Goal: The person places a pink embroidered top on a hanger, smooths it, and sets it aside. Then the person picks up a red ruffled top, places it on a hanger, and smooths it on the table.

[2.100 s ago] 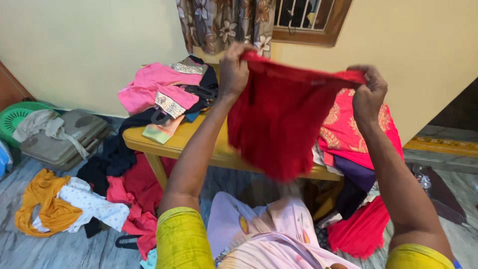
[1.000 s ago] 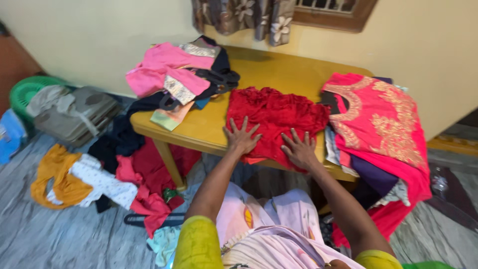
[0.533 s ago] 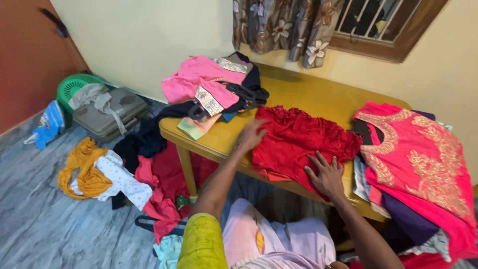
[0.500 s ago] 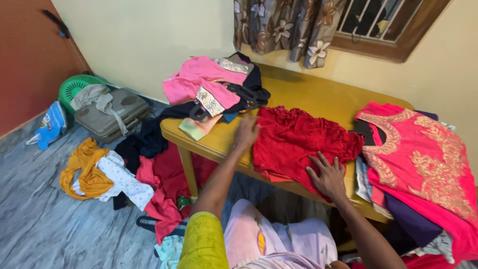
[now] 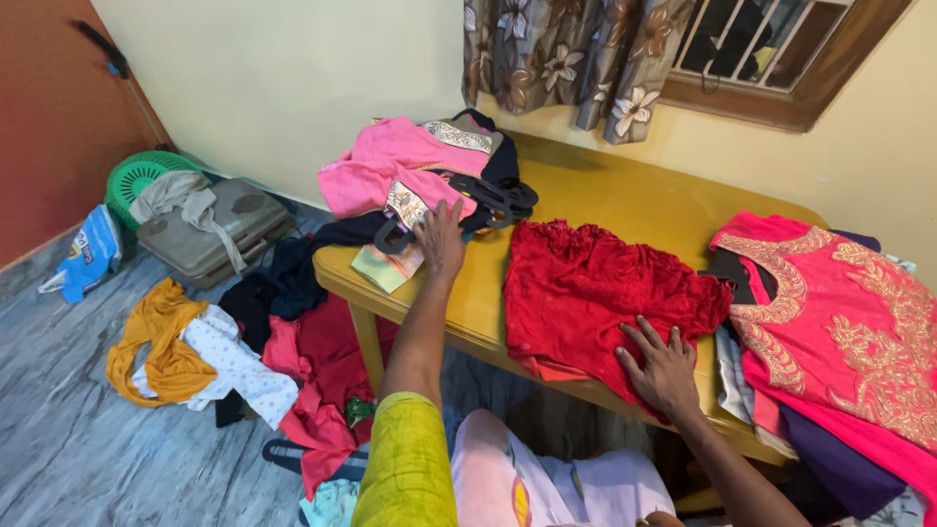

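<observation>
A red garment point(image 5: 595, 293) lies spread flat on the yellow wooden table point(image 5: 605, 200). My right hand point(image 5: 662, 366) rests palm down on its near edge, fingers apart. My left hand point(image 5: 439, 237) reaches to the left and touches the pile of pink, gold-trimmed and dark clothes point(image 5: 410, 171) at the table's left end, next to black hangers point(image 5: 498, 200). I cannot tell whether its fingers grip anything. A bright pink garment with gold embroidery point(image 5: 849, 322) lies on a stack at the right end.
Clothes lie on the grey floor: a mustard and white heap point(image 5: 185, 351), red and dark pieces point(image 5: 303, 342) under the table. A grey suitcase point(image 5: 210, 229), a green basket point(image 5: 137, 176) and a blue bag point(image 5: 88, 254) stand by the wall. A curtained window point(image 5: 683, 49) is behind the table.
The red garment went from being held up in both hands to lying flat on the table. My left hand then slid off it leftward to the pink pile; my right hand stayed on it.
</observation>
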